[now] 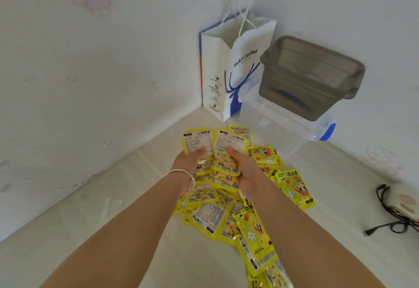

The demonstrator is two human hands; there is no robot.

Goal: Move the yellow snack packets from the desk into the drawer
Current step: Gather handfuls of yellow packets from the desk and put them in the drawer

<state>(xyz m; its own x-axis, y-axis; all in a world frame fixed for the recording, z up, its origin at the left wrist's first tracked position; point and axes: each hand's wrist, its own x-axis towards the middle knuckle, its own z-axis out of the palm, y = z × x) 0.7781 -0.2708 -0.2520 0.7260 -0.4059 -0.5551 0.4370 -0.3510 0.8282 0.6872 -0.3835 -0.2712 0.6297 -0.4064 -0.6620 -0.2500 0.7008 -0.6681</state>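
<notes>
The head view shows two bare arms reaching out over a pale desk [90, 231]. Closest to us, loose yellow packets [254, 237] lie in a messy pile on the desk, some on top of each other. A bit farther on, the left hand [188, 163], with a silver bangle [181, 177] on its wrist, curls its fingers round a packet, and the right hand [244, 167] curls round more, so both hands grip a fat bunch [223, 163] held between them, just above the pile. More packets lie to the right of the hands. Off to the right sits a black cable [392, 210]. At the back, in the corner, stand a white paper bag [229, 76] and a grey tub [310, 76] on top of a clear box [285, 129]. No drawer shows here. The bunch looks big and the packets look slippery, so I think some could slide out and fall if the hands squeeze too softly or move too fast.
</notes>
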